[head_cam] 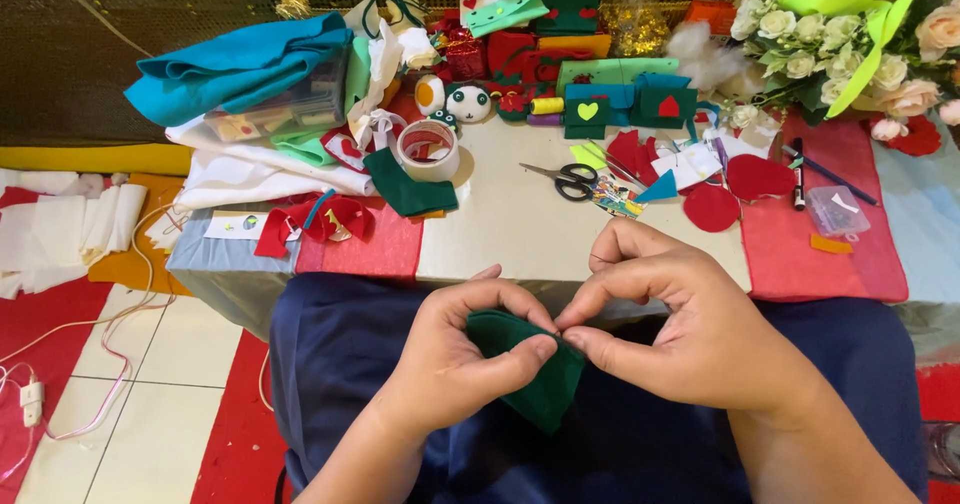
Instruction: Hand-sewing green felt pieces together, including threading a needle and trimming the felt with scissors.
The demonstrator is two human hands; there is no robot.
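My left hand (455,354) pinches dark green felt piece (530,374) over lap; my right hand (670,314) fingertips closed at its top edge; scissors (565,179) on desk (520,234) ahead.

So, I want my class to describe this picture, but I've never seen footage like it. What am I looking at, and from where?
One camera, worn on a person's head, looks down at their own two bare hands above a lap in dark blue cloth. The left hand and right hand together pinch a folded piece of dark green felt. On the low table beyond lie black-handled scissors, a roll of clear tape, red felt cut-outs, folded teal felt and cream artificial roses.
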